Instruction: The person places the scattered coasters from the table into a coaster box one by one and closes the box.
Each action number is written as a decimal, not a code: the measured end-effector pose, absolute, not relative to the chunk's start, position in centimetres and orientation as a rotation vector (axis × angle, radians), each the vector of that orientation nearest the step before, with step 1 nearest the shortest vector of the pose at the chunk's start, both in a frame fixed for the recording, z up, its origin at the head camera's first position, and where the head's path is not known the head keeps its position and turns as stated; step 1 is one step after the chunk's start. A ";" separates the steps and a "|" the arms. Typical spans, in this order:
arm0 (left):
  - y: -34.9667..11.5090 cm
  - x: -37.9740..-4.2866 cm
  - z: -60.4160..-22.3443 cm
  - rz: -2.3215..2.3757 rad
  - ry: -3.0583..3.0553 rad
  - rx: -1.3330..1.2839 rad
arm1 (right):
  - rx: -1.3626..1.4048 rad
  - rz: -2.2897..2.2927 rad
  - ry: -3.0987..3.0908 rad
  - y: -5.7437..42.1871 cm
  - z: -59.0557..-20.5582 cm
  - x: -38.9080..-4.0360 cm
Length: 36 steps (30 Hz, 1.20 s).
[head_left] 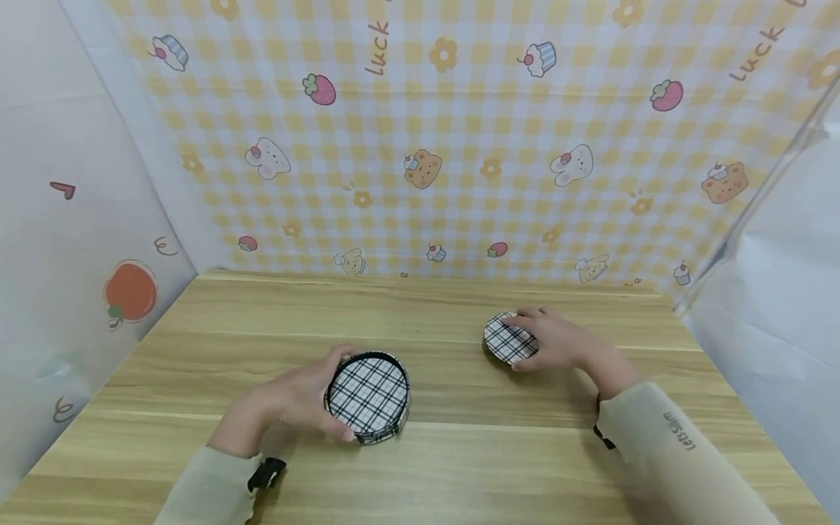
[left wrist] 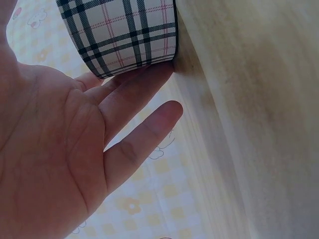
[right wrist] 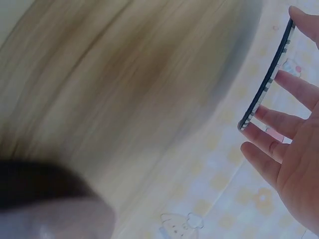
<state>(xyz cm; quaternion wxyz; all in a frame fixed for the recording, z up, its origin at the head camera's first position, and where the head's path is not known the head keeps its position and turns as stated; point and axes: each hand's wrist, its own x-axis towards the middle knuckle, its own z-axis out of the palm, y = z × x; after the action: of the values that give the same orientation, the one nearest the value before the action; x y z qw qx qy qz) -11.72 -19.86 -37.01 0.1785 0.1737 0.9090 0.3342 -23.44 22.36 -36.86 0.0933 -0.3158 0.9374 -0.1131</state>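
Note:
My left hand [head_left: 305,397] grips the side of a round box [head_left: 367,394] covered in white-and-black plaid, with a black inner rim and a plaid surface inside. Its thumb lies along the near side and its fingers wrap the far side. In the left wrist view, fingers support the wall of the box [left wrist: 124,35], where thin pink lines show. Farther right, my right hand [head_left: 554,339] holds a smaller, thin round plaid coaster [head_left: 508,339] by its edges. Seen edge-on in the right wrist view, the coaster [right wrist: 268,74] has a black side and sits between thumb and fingertips.
Both hands work over a light wood-grain table [head_left: 446,467]. A yellow checked cloth [head_left: 394,146] with cartoon prints hangs along the back edge. White sheets [head_left: 72,182] stand at the left and right sides.

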 end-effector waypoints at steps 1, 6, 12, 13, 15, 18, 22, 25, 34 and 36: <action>-19.9 -11.7 -37.0 0.951 2.567 0.491 | -0.945 -0.337 2.781 22.1 -36.9 -23.4; -19.9 -11.7 -37.1 0.947 2.570 0.496 | -0.978 -0.346 2.773 21.0 -37.0 -23.0; -19.9 -11.6 -37.0 0.945 2.573 0.491 | -1.027 -0.358 2.763 19.4 -36.8 -22.4; -19.9 -11.6 -37.0 0.944 2.575 0.491 | -1.044 -0.361 2.758 19.1 -36.8 -22.3; -19.9 -11.6 -37.0 0.939 2.578 0.491 | -1.068 -0.371 2.745 18.5 -36.6 -22.0; -19.9 -11.6 -37.0 0.937 2.582 0.498 | -1.105 -0.386 2.719 17.6 -36.2 -21.6; -20.0 -11.6 -37.0 0.937 2.580 0.500 | -1.148 -0.381 2.696 16.5 -35.9 -21.2; -20.0 -11.7 -37.0 0.936 2.578 0.490 | -1.187 -0.365 2.693 15.8 -35.8 -20.9; -19.9 -11.8 -37.1 0.956 2.570 0.514 | -1.284 -0.392 2.653 13.2 -35.3 -19.7; -19.9 -11.8 -37.2 0.962 2.569 0.527 | -1.303 -0.396 2.639 12.5 -35.3 -19.5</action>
<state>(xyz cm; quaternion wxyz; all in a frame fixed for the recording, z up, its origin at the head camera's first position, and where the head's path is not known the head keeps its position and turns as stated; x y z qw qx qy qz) -11.78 -19.94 -37.17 0.1733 0.1859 0.9058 0.3390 -19.49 12.52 -35.32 0.0858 -0.4372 0.8854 -0.1327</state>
